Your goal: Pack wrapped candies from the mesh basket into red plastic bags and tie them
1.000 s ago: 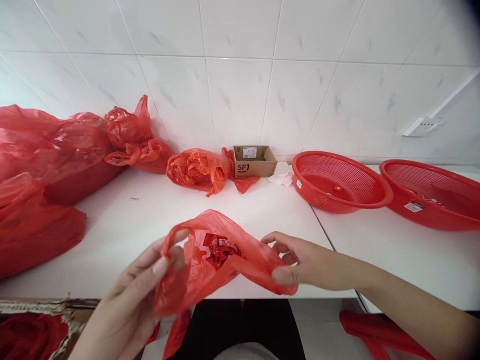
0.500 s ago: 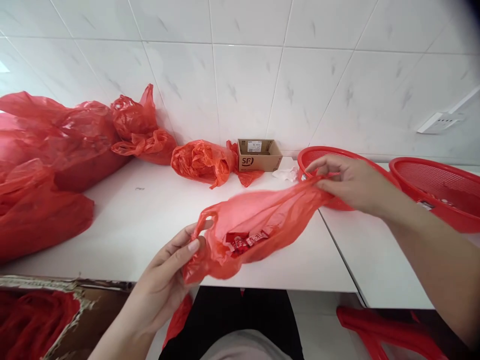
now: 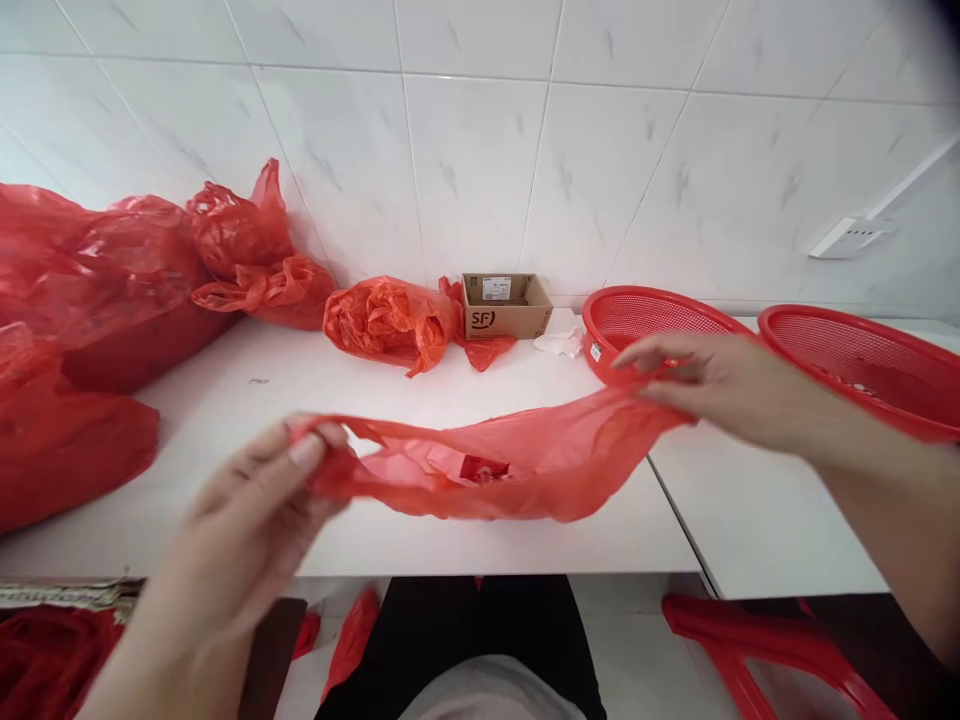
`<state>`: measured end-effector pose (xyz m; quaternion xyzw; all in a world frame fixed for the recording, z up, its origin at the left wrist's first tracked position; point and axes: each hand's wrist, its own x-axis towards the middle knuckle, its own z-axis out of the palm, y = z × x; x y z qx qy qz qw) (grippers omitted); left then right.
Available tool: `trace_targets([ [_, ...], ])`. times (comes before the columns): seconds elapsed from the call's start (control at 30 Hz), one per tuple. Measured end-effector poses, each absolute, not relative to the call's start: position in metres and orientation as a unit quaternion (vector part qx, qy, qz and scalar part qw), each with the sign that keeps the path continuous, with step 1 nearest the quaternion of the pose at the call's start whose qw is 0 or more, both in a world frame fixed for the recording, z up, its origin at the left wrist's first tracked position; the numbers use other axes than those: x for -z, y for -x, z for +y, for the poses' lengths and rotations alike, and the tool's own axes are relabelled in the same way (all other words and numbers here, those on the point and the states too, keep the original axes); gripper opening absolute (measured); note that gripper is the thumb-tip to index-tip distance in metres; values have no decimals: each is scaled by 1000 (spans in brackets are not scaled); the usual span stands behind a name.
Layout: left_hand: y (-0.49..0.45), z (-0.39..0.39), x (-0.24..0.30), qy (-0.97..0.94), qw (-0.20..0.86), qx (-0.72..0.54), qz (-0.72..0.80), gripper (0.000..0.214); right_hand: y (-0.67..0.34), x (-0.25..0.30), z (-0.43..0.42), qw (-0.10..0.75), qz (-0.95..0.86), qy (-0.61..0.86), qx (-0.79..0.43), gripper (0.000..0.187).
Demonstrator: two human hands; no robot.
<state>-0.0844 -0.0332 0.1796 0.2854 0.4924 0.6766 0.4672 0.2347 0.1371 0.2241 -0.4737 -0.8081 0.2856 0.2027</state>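
Observation:
A thin red plastic bag (image 3: 570,455) is stretched sideways between my two hands above the white table. My left hand (image 3: 255,510), slightly blurred, pinches one end by the handle loops. Its other end is gripped in my right hand (image 3: 697,385), fingers closed on the gathered plastic. Through the bag's opening, small red packets (image 3: 484,470) with pale print show inside; the folds of the bag hide part of them. My right hand is just in front of a red plastic basket (image 3: 660,298).
Filled red bags (image 3: 112,300) crowd the table's left side. A bundle of red bags (image 3: 390,320) and a small cardboard box (image 3: 510,318) stand against the tiled wall. White crumpled tissue (image 3: 561,342) lies beside the box. A second basket (image 3: 862,345) is at right, a red stool (image 3: 750,640) below.
My left hand has moved left and slightly up, pulling the bag longer and flatter. Fewer packets show in its opening. My right hand keeps its hold; the view has shifted slightly.

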Motion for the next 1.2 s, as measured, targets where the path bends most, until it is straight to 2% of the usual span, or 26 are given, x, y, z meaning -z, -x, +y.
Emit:
trace_targets([
  [0.07, 96, -17, -195, -316, 432, -706, 463, 23, -234, -237, 140, 272, -793, 487, -245, 34],
  [0.1, 99, -10, -203, -339, 428, -707, 450, 19, -233, -243, 142, 265, -798, 488, -233, 33],
  [0.2, 106, 3, -220, -416, 422, -676, 438, 10, -227, -259, 147, 176, -832, 473, -232, 29],
  [0.33, 109, 7, -232, -485, 353, -682, 419, 25, -219, -275, 149, 203, -845, 437, -233, 33],
  [0.4, 109, 9, -235, -513, 339, -672, 413, 28, -213, -284, 147, 170, -857, 419, -246, 32],
  [0.47, 107, 13, -236, -533, 368, -648, 400, 28, -207, -293, 144, 150, -862, 412, -254, 32],
  [0.57, 101, 23, -239, -553, 430, -615, 362, 25, -192, -305, 138, 191, -873, 377, -242, 29],
  [0.67, 91, 38, -243, -589, 466, -547, 371, 25, -169, -310, 131, 204, -899, 288, -261, 17],
  [0.77, 76, 53, -244, -631, 476, -412, 454, 50, -136, -306, 124, 225, -904, 189, -310, 8],
  [0.83, 66, 61, -245, -643, 474, -351, 489, 50, -114, -302, 121, 249, -898, 128, -340, 5],
  [0.93, 58, 70, -243, -621, 479, -361, 505, 24, -94, -291, 122, 291, -876, 97, -373, 5],
  [1.03, 64, 74, -239, -544, 510, -405, 530, 35, -92, -270, 130, 332, -852, 134, -382, 12],
  [1.13, 76, 73, -230, -494, 545, -413, 537, 40, -100, -243, 138, 324, -851, 168, -377, 22],
  [1.2, 81, 71, -223, -502, 559, -398, 527, 39, -106, -228, 138, 322, -847, 186, -380, 21],
])
